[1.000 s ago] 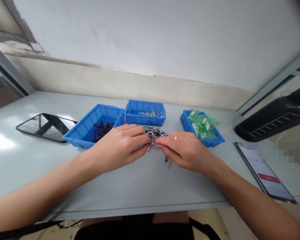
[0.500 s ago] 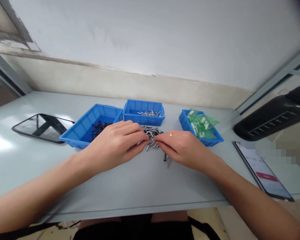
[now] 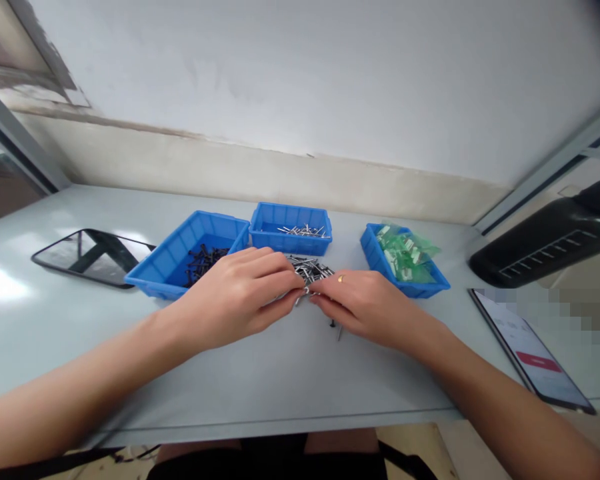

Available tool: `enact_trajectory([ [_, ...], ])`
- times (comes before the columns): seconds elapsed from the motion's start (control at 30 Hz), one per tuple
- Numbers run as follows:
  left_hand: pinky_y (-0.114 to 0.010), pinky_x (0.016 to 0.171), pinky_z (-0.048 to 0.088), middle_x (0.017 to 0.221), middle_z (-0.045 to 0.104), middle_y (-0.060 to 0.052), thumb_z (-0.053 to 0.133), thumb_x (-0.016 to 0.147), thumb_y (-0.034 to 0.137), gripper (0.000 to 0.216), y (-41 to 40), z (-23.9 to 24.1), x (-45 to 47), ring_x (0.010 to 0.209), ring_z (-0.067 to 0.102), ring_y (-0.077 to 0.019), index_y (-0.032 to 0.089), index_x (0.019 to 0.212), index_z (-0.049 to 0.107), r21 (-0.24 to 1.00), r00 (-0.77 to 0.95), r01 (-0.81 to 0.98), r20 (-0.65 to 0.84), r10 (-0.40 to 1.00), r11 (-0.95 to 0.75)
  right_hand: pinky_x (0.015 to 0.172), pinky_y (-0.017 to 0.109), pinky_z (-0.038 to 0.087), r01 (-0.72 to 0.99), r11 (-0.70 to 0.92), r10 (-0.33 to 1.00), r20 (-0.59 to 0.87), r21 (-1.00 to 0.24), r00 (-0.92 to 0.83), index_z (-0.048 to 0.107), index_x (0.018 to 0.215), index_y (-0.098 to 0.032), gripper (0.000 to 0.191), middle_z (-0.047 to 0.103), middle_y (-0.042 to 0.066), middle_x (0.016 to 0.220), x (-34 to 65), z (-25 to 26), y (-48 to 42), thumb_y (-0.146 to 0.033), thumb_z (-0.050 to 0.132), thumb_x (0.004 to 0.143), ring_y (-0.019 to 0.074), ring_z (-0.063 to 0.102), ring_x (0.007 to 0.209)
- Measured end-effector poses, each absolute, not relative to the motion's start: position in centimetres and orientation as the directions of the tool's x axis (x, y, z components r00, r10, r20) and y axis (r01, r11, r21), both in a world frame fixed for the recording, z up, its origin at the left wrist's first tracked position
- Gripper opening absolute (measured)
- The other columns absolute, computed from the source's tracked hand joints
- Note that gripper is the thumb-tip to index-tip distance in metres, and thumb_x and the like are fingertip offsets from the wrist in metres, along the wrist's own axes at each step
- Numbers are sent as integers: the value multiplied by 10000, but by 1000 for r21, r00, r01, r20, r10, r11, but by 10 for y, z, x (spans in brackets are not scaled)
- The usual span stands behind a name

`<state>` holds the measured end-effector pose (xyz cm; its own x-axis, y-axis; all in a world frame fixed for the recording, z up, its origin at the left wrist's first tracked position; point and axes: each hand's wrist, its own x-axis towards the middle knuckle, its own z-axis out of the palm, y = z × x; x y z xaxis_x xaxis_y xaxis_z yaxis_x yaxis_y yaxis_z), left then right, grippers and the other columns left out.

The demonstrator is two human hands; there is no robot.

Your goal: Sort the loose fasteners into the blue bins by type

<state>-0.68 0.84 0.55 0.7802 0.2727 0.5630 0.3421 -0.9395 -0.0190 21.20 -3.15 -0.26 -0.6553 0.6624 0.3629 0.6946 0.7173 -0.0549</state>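
A grey table (image 3: 280,373) stands against a white wall (image 3: 330,80). Three blue bins sit in a row: the left bin (image 3: 180,239) with black screws (image 3: 205,257), the middle bin (image 3: 290,245) with silver screws (image 3: 303,231), and the right bin (image 3: 420,288) with green packets (image 3: 405,253). A pile (image 3: 314,269) of silver screws lies on the table just in front of the middle bin. The left hand (image 3: 240,297) and the right hand (image 3: 367,303), which wears a ring (image 3: 341,279), meet at the pile's near edge, fingers curled and tips pinched together. Whether either hand grips a screw cannot be told. A dark phone (image 3: 90,257) lies at the left and a lit phone (image 3: 530,347) at the right.
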Motion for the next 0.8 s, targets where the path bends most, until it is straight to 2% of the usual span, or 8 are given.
enact_trajectory([
  [0.2, -282, 678, 437, 845, 609, -28, 520, 879, 216, 113, 9, 5, -9, 763, 564, -145, 177, 922, 617, -3, 793, 361, 528, 305, -933, 615, 263, 434, 686, 726, 621, 467, -42, -629, 615, 879, -143, 264, 667, 39, 745, 213, -2, -33, -245, 382, 951, 142, 613, 672],
  [0.4, -301, 738, 448, 824, 602, -34, 448, 917, 256, 200, 10, 4, -7, 771, 566, -152, 169, 870, 621, 35, 851, 370, 387, 354, -928, 631, 257, 450, 678, 732, 612, 493, -58, -618, 591, 963, -143, 245, 676, 43, 782, 212, -1, -35, -267, 380, 960, 137, 621, 698],
  [0.63, -293, 706, 441, 813, 597, -28, 453, 914, 254, 194, 11, 3, -7, 745, 559, -146, 177, 869, 625, 47, 826, 396, 418, 378, -917, 616, 253, 436, 658, 752, 580, 515, -42, -631, 580, 998, -134, 215, 659, 24, 761, 214, 1, -36, -258, 412, 944, 131, 599, 677],
  [0.8, -306, 741, 447, 833, 603, -24, 452, 916, 264, 191, 11, 2, -8, 766, 566, -150, 184, 890, 624, 41, 819, 406, 426, 383, -913, 595, 251, 410, 655, 756, 559, 521, 0, -645, 606, 921, -140, 243, 625, 17, 691, 214, 1, -34, -226, 380, 952, 126, 559, 625],
])
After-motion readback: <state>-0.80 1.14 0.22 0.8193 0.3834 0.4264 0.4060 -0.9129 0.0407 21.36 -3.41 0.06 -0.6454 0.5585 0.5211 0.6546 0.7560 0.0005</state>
